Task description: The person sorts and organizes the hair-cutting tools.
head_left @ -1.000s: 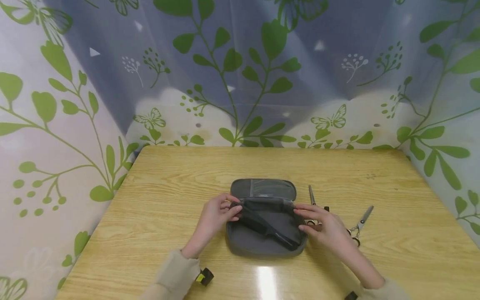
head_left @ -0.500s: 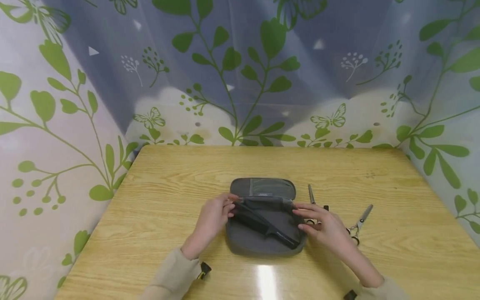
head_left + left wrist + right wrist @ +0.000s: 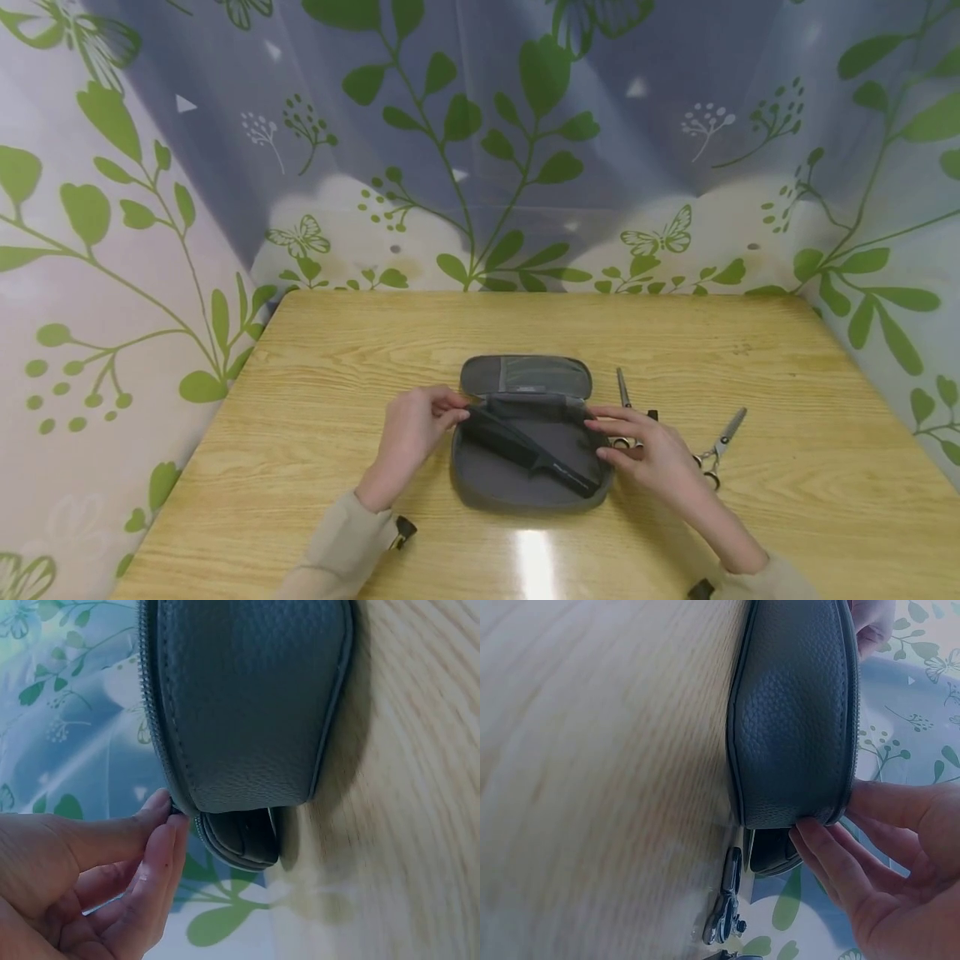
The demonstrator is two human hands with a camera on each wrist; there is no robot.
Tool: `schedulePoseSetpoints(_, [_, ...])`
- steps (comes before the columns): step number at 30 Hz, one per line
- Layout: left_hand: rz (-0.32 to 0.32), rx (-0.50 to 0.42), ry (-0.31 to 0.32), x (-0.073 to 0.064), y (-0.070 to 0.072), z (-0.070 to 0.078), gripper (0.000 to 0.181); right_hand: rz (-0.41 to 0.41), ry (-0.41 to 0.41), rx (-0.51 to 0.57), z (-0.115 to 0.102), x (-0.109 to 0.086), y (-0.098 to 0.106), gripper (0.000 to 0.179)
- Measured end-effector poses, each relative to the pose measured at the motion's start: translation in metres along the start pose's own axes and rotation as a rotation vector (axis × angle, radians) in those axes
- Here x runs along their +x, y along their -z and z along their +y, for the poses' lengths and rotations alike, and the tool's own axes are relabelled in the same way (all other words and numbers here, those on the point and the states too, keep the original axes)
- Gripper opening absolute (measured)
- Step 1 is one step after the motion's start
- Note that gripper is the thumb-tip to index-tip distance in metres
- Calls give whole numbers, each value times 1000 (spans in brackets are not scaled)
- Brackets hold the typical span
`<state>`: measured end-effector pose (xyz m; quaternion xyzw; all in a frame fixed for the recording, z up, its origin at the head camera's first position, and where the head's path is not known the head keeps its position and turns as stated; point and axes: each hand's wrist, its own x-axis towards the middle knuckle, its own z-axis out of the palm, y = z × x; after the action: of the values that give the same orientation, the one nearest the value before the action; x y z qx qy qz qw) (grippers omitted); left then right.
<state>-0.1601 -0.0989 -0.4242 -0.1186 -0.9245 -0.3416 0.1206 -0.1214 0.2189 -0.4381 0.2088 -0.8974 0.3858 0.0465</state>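
A grey zippered case (image 3: 480, 492) lies on the table with its lid (image 3: 480, 377) folded back. Diagonally inside it rests a black comb (image 3: 517, 443), its handle toward the near right corner. My left hand (image 3: 412, 433) pinches the case's rim at the far left corner between thumb and fingertips; in the left wrist view a small dark bit shows between them, too hidden to name. On the opposite side, my right hand (image 3: 656, 454) holds the case's right rim, thumb on the zipper edge and fingers against the wall (image 3: 795, 750).
Right of the case lie two scissors: one pair (image 3: 622, 387) partly behind my right hand, the other (image 3: 723, 442) farther right. A small black object (image 3: 652, 415) sits between them. Patterned curtain (image 3: 480, 167) surrounds the wooden table (image 3: 337, 350).
My left hand has shifted a little left, its fingertips moving outward from the comb's upper end to the case's corner. More of the comb shows. My right hand has stayed in place.
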Motion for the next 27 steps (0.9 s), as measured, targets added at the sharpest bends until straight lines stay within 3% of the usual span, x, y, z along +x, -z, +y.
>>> schedulePoseSetpoints(4, [-23,15,-1,0,-3,-1,6,-7,-16,12,0,0,0,38])
schedulePoseSetpoints(8, [-89,4,19,-1,-3,-2,22,1,-2,-47,-3,3,1,38])
schedulePoseSetpoints(16, [-122,-57,19,-5,-4,-2,34,59,189,-317,-24,22,-16,42])
schedulePoseSetpoints(20, [-115,-55,13,-5,-7,-3,34,21,242,-373,-34,30,-32,46])
schedulePoseSetpoints(27, [-101,-55,18,-5,-6,-3,32,-109,243,-356,-46,36,-53,57])
